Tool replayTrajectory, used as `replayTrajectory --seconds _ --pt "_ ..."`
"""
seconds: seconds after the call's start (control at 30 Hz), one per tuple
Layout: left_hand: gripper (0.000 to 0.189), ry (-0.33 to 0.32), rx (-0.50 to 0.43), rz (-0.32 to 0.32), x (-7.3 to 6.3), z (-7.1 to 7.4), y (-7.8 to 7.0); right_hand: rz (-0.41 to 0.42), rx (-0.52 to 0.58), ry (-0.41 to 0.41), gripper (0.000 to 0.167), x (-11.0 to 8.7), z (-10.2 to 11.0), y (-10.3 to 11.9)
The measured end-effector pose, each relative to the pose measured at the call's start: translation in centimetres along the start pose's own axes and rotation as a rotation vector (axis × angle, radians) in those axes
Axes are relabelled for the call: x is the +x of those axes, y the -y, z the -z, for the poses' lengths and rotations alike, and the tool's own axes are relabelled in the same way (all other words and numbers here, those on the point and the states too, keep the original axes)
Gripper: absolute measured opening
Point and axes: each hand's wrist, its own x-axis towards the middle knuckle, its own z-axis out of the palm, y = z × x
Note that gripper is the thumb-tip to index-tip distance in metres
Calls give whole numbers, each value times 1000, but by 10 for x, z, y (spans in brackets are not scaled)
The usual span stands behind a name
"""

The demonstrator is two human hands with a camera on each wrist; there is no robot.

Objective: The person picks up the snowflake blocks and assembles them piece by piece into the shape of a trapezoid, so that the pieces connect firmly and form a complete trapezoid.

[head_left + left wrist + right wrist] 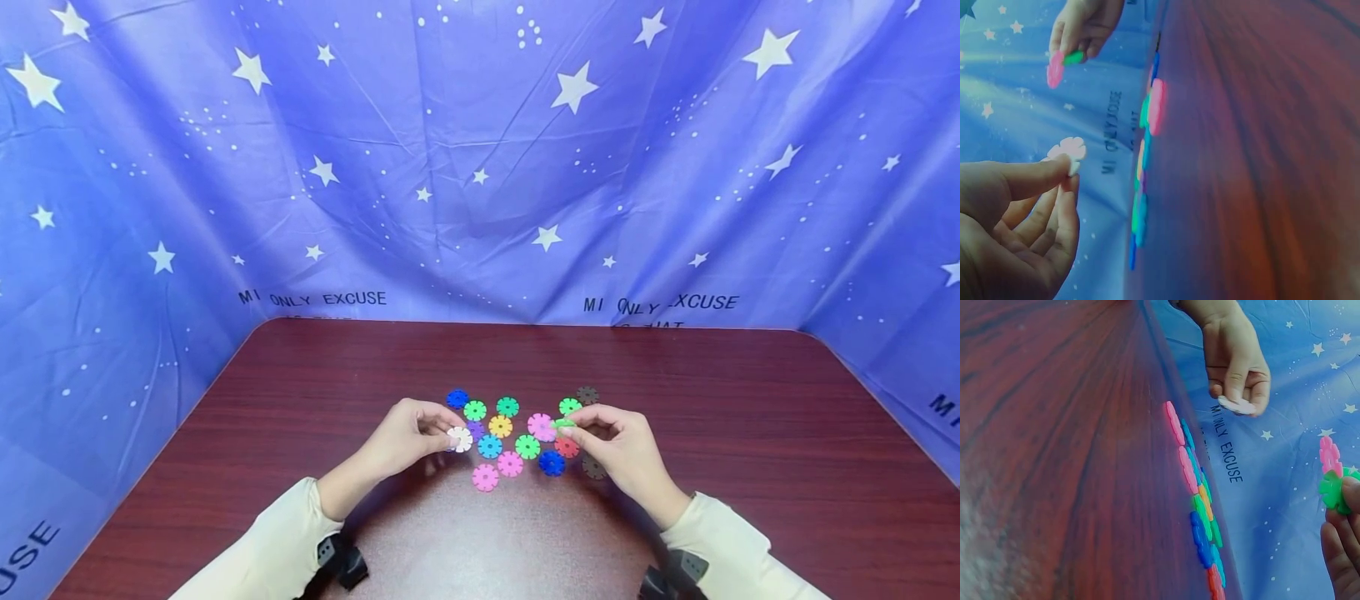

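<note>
My left hand (pixel 405 435) pinches a white notched snowflake disc (pixel 460 439) between thumb and fingertips, above the table. In my right hand (pixel 626 446) a green snowflake disc (pixel 1333 491) is pinched. A pink snowflake disc (pixel 1329 454) is attached to the green one, standing out past the fingertips at an angle to it. The two hands are apart, one on each side of a spread of loose discs. Among these lie a yellow-orange disc (pixel 500 427), a light blue disc (pixel 490 447), a green disc (pixel 527 447) and a dark blue disc (pixel 552 463).
More discs lie flat on the dark red wooden table (pixel 480 358): pink (pixel 485 477), red (pixel 567 447) and, by the right hand, brown (pixel 587 394). A blue curtain (pixel 450 225) with white stars hangs behind the table and along its sides.
</note>
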Motion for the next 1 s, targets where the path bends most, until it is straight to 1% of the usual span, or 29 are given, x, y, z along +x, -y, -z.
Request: replayTrajectory --seconds 0.17,0.37,0.57,0.67,0.8,0.9,1.0 --pt "13 -39 -1 -30 8 -9 -12 28 34 -19 11 1 -1 -3" --pt "14 -88 -50 -47 14 -19 -27 38 42 -17 10 3 -3 0" --pt "16 -135 -94 -86 19 -28 -33 32 52 -15 9 4 -4 2" --pt "16 -151 -105 -85 19 -31 -38 43 42 -15 9 4 -4 2" --pt "13 -161 -101 -80 14 -33 -58 63 24 -16 9 3 -4 1" --pt "12 -166 -89 -71 11 -34 -72 61 27 -18 9 4 -3 0" --pt "12 -169 -81 -72 10 -36 -75 55 32 -23 10 5 -3 0"
